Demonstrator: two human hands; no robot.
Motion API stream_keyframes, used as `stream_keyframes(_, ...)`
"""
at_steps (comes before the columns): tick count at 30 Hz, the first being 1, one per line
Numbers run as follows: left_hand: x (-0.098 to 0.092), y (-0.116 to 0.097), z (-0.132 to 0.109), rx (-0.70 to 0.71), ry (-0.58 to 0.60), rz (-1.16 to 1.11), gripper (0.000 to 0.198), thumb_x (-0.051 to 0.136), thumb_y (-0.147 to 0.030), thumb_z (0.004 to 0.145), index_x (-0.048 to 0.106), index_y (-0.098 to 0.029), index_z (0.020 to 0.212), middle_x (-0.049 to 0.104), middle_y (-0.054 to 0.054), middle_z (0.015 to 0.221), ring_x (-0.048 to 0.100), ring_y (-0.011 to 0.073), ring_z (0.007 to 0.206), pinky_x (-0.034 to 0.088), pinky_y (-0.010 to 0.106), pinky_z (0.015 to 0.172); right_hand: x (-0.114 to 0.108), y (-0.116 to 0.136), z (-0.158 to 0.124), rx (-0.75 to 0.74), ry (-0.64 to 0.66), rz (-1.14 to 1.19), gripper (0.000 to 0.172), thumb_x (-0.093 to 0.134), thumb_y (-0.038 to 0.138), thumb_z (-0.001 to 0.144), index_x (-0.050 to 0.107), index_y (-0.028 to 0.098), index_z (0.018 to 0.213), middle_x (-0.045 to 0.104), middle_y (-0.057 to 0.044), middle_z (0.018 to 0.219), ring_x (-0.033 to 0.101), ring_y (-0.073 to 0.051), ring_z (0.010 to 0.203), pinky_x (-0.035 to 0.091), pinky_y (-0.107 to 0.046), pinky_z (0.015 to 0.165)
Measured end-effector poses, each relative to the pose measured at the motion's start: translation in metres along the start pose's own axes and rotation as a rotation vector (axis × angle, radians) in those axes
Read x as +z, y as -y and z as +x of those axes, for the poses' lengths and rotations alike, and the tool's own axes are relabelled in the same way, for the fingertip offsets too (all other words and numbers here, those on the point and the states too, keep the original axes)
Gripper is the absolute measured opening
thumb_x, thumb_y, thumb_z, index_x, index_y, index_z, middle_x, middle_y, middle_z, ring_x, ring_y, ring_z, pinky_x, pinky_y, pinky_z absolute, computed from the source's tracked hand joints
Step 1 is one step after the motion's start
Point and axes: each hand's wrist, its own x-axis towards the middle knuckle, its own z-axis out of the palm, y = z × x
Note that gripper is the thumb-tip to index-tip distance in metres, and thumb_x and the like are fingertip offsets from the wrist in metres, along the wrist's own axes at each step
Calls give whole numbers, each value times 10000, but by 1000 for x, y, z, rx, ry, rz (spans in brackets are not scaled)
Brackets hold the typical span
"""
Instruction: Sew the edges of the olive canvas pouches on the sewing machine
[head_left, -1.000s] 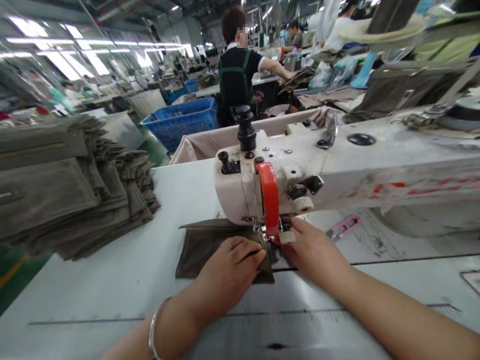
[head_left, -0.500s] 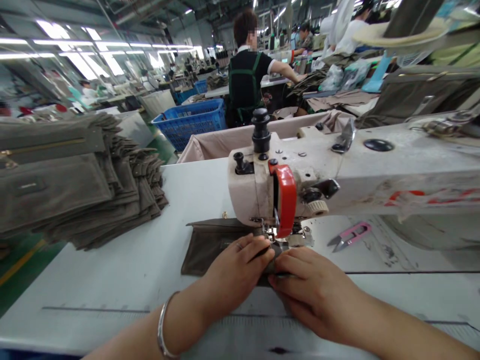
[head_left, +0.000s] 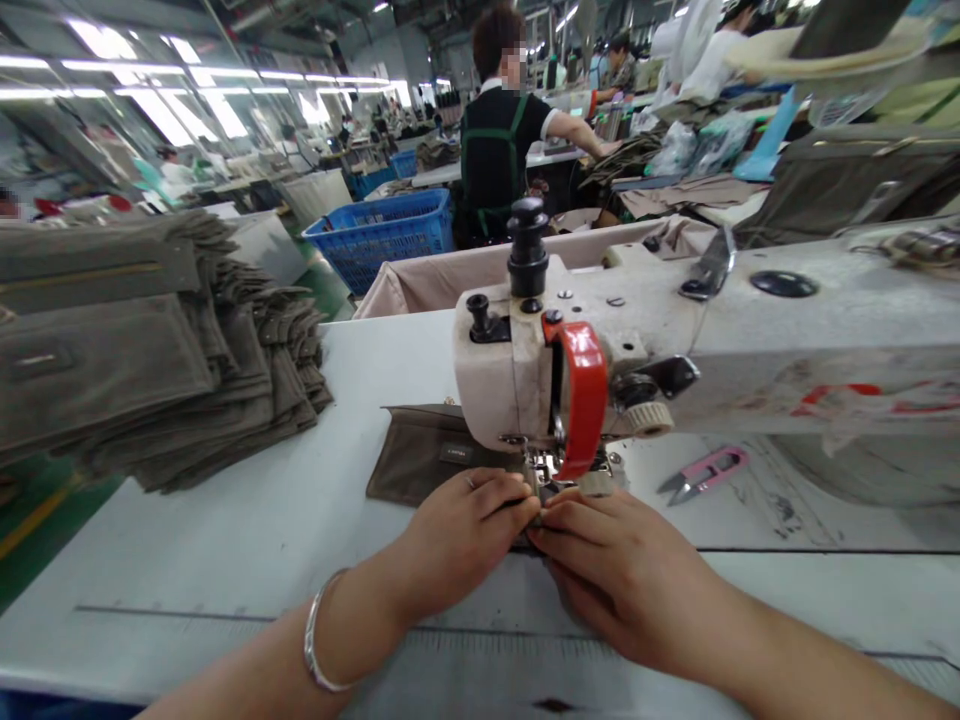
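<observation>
A dark olive fabric piece (head_left: 420, 455) with a small label lies under the needle area of a white sewing machine (head_left: 491, 375). My left hand (head_left: 476, 530) presses on its near edge, fingers together just left of the presser foot. Close beside it, my right hand (head_left: 622, 570) pinches the same fabric at the near side of the foot. The fingertips of both hands almost touch. Part of the cloth is hidden beneath my hands and the machine head.
Pink thread snips (head_left: 705, 474) lie on the machine bed at right. A tall stack of olive fabric pieces (head_left: 150, 360) stands at left. Behind the table are a beige cloth bin (head_left: 420, 285), a blue basket (head_left: 382, 235) and a seated co-worker (head_left: 495, 140).
The fabric has slid away from me under the machine, and its label now shows beyond my left hand. Both hands stay near the presser foot. The view has shifted slightly.
</observation>
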Motion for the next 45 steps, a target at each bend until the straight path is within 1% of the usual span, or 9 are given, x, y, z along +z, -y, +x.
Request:
stream_keyframes(4,0,0,-6,56,-37,-43,203,440,-122,983,567,-108,1140,645,69,1120,584,157,1073,490,307,967,-4,-2,-3,-32,-49,16,194,488,116,861,610,181,997,629,-51,1043,539,-210,970,410,-399,855)
stream_keyframes(11,0,1,-3,16,-15,-116,177,456,-160,988,588,-140,1105,657,49,1054,605,175,972,509,354,875,-2,-5,-1,-25,-67,-23,110,507,109,835,588,181,850,611,-55,966,521,-214,874,411,-391,772)
stream_keyframes(17,-1,2,0,24,24,-138,198,402,-130,995,589,-135,1061,661,45,1017,607,158,925,505,330,849,-6,-7,-2,-12,-60,44,163,501,89,832,622,189,878,614,-53,965,543,-208,908,427,-391,821)
stream_keyframes(26,-1,1,2,50,107,-88,223,359,-136,1004,580,-129,1030,642,49,962,591,153,856,504,320,801,-2,-15,-3,15,-119,39,428,493,61,816,566,182,1220,620,-90,1063,546,-245,1028,453,-443,909)
stream_keyframes(34,2,-4,3,36,122,-38,197,378,-113,983,574,-131,996,618,37,926,577,163,846,500,328,790,-3,-13,-1,17,-117,26,357,489,64,810,634,190,1112,640,-86,987,567,-244,983,478,-439,872)
stream_keyframes(37,4,-7,3,-10,147,48,168,440,-142,965,564,-120,1076,618,56,976,581,202,932,500,367,825,-4,-12,-2,-2,-119,45,304,488,59,818,641,180,1052,639,-84,991,563,-236,981,472,-427,875)
stream_keyframes(40,3,-8,3,-53,88,22,197,465,-149,962,556,-139,1137,629,50,1023,589,183,969,499,344,857,-3,-11,-2,-13,-121,23,241,495,82,844,649,187,997,633,-81,1014,557,-232,990,462,-426,881)
stream_keyframes(43,1,-7,4,-66,-38,-75,181,458,-112,962,583,-153,1085,655,24,990,604,138,926,492,294,877,-2,-10,-1,-17,-111,-2,234,497,101,854,654,192,1002,630,-79,1019,556,-231,988,460,-430,881)
stream_keyframes(45,0,-6,4,-65,-65,-108,197,431,-103,971,593,-156,1070,663,20,973,605,134,905,491,288,873,-2,-11,0,-15,-106,-7,239,496,102,851,654,192,1007,630,-78,1022,554,-235,991,457,-438,884)
